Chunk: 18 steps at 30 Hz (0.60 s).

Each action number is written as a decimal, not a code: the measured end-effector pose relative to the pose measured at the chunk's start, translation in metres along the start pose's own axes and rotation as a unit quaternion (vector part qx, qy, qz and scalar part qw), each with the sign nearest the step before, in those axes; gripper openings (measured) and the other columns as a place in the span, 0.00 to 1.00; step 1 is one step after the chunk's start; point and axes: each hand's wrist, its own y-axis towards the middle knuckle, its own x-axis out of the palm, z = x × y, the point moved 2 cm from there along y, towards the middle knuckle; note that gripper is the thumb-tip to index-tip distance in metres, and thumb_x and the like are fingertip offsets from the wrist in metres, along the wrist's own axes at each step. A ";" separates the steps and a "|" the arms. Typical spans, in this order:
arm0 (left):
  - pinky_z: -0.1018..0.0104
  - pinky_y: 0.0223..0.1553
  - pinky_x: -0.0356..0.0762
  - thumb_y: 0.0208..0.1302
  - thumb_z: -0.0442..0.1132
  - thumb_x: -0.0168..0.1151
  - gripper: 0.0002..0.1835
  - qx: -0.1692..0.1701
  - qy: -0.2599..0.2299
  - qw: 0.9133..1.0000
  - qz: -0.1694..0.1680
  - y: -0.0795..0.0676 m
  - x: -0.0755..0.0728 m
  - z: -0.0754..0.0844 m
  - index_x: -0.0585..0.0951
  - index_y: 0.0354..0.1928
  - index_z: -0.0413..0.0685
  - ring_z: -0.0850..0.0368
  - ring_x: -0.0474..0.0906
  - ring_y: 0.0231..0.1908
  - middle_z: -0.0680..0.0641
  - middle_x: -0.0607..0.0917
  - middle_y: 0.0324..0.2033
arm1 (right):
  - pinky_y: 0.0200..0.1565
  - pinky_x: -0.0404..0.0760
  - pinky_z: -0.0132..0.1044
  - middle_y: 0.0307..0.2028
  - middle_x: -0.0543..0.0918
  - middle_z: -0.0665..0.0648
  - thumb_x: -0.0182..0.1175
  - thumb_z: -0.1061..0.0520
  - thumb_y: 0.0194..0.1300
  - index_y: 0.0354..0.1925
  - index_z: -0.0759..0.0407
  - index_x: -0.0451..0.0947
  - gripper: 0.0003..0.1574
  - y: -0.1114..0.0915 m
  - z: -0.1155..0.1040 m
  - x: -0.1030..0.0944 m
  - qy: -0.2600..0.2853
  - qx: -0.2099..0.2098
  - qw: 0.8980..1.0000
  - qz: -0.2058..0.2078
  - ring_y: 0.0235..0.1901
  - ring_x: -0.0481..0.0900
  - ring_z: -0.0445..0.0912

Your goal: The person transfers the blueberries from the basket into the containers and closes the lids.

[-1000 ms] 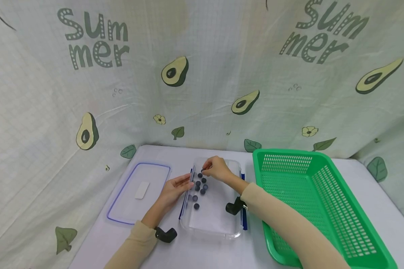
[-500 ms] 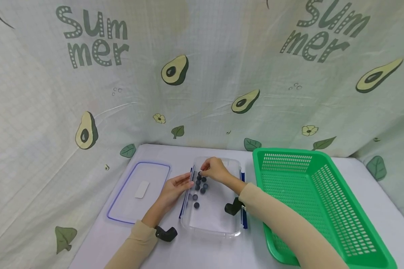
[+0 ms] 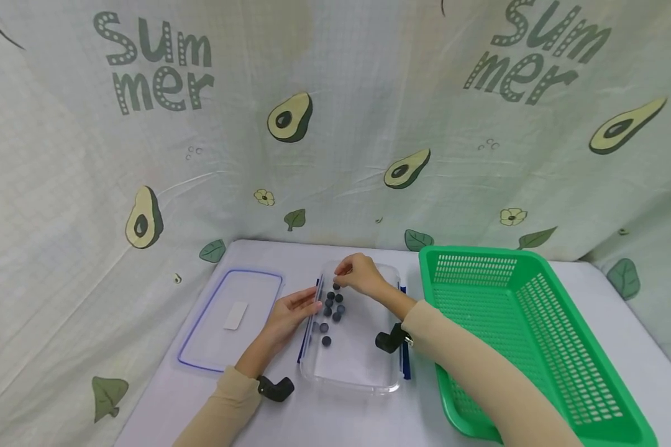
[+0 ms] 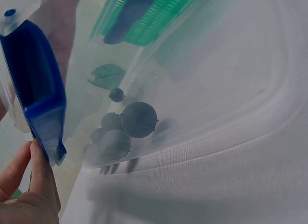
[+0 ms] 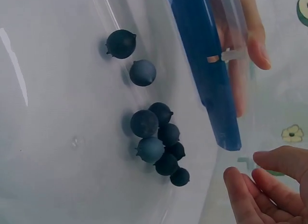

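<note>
Several blueberries (image 5: 144,124) lie along the left side of a clear plastic container (image 3: 363,372) with blue side latches. My right hand (image 3: 359,274) hovers over the far left part of the container, its fingertips just above one blueberry (image 3: 337,286). In the right wrist view, a gap shows between thumb and fingers of the right hand (image 5: 274,185), with nothing in it. My left hand (image 3: 287,315) rests at the container's left side, fingers fairly straight. The left wrist view shows those fingertips (image 4: 41,168) right at the blue latch (image 4: 41,89).
A clear lid (image 3: 207,347) with a blue edge and a white label (image 3: 236,315) lies to the left. To the right stands a large green slotted basket (image 3: 481,323) on the white table (image 3: 291,416). A patterned curtain (image 3: 335,124) hangs behind.
My right hand has let go of a blueberry at the far end of the row and lifted slightly away. The left hand has stayed at the container's side.
</note>
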 end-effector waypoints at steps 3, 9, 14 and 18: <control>0.74 0.53 0.76 0.61 0.34 0.71 0.29 0.000 0.012 1.000 0.005 0.001 0.003 0.002 0.76 0.64 0.35 0.52 0.75 0.58 0.38 0.79 0.60 | 0.37 0.83 0.37 0.30 0.86 0.55 0.69 0.65 0.60 0.37 0.68 0.84 0.06 -0.002 -0.002 -0.009 0.021 -0.001 1.000 0.000 0.30 0.86 0.47; 0.75 0.52 0.76 0.61 0.34 0.71 0.29 -0.003 0.019 1.000 0.003 -0.001 0.003 0.004 0.75 0.64 0.33 0.55 0.77 0.55 0.38 0.80 0.58 | 0.37 0.84 0.39 0.32 0.87 0.56 0.68 0.63 0.61 0.42 0.69 0.84 0.11 -0.009 -0.004 -0.022 0.045 0.008 0.999 -0.005 0.31 0.86 0.47; 0.74 0.52 0.76 0.62 0.32 0.70 0.29 0.005 0.026 1.000 -0.008 0.000 0.003 0.008 0.74 0.64 0.30 0.53 0.77 0.55 0.35 0.78 0.59 | 0.43 0.84 0.44 0.34 0.87 0.55 0.69 0.61 0.62 0.41 0.66 0.85 0.10 -0.015 -0.004 -0.037 0.059 0.018 0.998 0.000 0.33 0.86 0.47; 0.75 0.51 0.77 0.61 0.33 0.72 0.29 0.003 0.041 0.999 -0.007 -0.001 0.003 0.011 0.75 0.63 0.32 0.53 0.78 0.54 0.37 0.80 0.57 | 0.48 0.83 0.48 0.34 0.87 0.55 0.69 0.59 0.63 0.41 0.64 0.85 0.10 -0.019 -0.001 -0.051 0.064 0.023 0.998 0.008 0.34 0.86 0.47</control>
